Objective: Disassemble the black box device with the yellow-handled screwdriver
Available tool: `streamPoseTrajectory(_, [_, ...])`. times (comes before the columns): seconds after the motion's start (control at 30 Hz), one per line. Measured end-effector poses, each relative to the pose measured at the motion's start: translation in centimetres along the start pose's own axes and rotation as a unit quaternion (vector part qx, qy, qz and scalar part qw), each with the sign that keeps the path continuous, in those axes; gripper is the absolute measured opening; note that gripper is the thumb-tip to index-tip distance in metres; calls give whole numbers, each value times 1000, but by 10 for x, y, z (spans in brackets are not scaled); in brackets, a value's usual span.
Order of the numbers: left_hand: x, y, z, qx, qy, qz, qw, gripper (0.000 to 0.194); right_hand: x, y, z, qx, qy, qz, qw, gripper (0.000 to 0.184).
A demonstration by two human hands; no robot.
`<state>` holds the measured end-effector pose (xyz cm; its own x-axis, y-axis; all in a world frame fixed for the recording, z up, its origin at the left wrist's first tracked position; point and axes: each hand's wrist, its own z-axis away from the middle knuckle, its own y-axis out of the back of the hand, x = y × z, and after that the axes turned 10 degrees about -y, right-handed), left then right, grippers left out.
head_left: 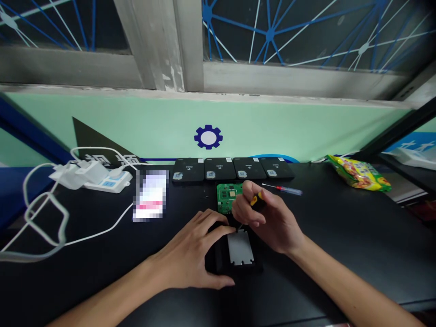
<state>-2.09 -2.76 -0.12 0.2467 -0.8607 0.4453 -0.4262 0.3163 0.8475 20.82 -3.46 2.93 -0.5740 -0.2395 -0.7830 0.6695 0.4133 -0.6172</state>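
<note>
A silver metal plate point(240, 247) with notched edges sits on a dark case point(223, 254) in front of me. My left hand point(190, 252) spans this case, its index fingertip at the plate's top edge and the thumb by the near side, steadying it. In my right hand point(269, 218) is a screwdriver point(258, 201) with a yellow and black handle, gripped in curled fingers. Its shaft slants down to the plate's top edge; the tip is hard to make out. Just behind lies a green circuit board point(225, 196), partly covered by my right hand.
Several black boxes point(220, 169) line the wall side. A second screwdriver point(282, 189) with a clear blue handle lies right of the board. Further right is a yellow-green snack bag point(361, 173). To the left are a blurred phone point(151, 195), a power strip point(109, 181) and white cables point(61, 222).
</note>
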Motion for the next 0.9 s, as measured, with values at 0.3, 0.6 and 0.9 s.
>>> streamPoseTrajectory(0.3, [-2, 0, 1, 4, -18, 14, 1000, 87, 0, 1, 0, 15, -34, 6, 999, 54])
streamPoseTrajectory(0.6, [-1, 0, 1, 1, -11, 17, 1000, 89, -1, 0, 1, -8, -33, 27, 999, 58])
streamPoseTrajectory(0.9, [-1, 1, 0, 0, -15, 16, 1000, 89, -1, -1, -1, 2, -18, -25, 1000, 27])
